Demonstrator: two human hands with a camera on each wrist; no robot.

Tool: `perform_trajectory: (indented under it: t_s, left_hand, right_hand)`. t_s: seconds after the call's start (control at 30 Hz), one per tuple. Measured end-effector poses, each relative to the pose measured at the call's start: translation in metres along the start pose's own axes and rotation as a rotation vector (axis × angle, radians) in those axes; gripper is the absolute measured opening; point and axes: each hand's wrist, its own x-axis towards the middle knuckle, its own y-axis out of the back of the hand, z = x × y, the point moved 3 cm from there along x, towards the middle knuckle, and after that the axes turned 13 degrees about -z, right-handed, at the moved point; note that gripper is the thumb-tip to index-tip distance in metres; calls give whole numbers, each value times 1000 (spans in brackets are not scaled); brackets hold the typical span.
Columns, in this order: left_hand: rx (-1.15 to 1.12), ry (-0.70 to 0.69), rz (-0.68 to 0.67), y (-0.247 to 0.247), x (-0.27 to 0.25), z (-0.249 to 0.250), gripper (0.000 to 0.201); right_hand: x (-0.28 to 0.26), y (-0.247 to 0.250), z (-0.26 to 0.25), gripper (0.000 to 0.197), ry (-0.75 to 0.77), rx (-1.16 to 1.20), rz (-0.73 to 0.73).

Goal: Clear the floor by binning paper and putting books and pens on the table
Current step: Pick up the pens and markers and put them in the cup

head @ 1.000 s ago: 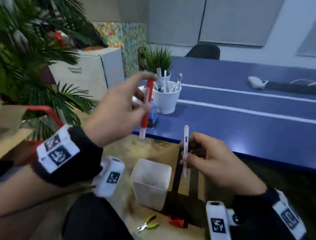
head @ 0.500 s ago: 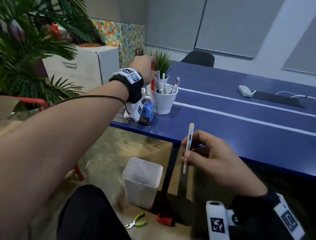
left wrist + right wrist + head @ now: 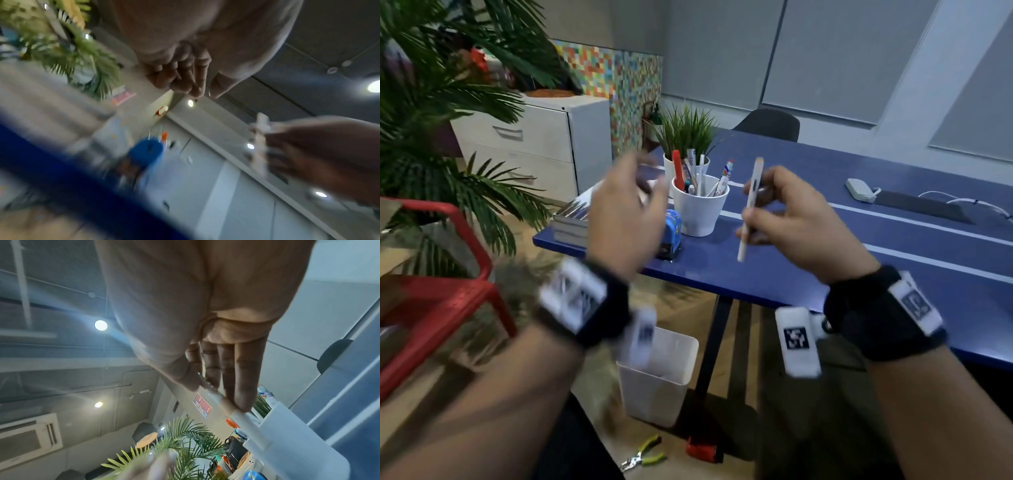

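Observation:
A white pen (image 3: 750, 205) stands almost upright, pinched by my right hand (image 3: 756, 219) above the blue table (image 3: 825, 260), just right of the white pen cup (image 3: 700, 212). In the right wrist view, thumb and fingers (image 3: 238, 386) grip the same pen (image 3: 218, 397). A red pen (image 3: 677, 169) stands in the cup among several others. My left hand (image 3: 640, 185) is blurred, empty and left of the cup; its fingers (image 3: 185, 78) are loosely curled round nothing. A stack of books (image 3: 571, 219) lies on the table's left corner.
A blue sharpener (image 3: 671, 233) sits in front of the cup and a small potted plant (image 3: 686, 133) behind it. A white bin (image 3: 657, 377) stands on the floor under the table edge, pliers (image 3: 643, 457) beside it. A red chair (image 3: 448, 274) and a palm are at the left.
My left hand has let go of the red pen, which now stands in the cup, and has drawn back towards me. My right hand has lifted the white pen up beside the cup.

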Motion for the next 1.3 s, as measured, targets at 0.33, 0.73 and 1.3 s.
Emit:
perform_trajectory:
  t_s: [0.33, 0.73, 1.3]
  left_hand:
    - [44, 501, -1250, -165, -267, -68, 16]
    - [126, 656, -1650, -181, -315, -105, 36]
    - [391, 455, -1862, -211, -350, -111, 38]
  right_hand:
    - [126, 12, -18, 39, 71, -363, 213]
    - [170, -24, 41, 36, -199, -767, 33]
    - [-135, -78, 230, 14, -715, 277, -347]
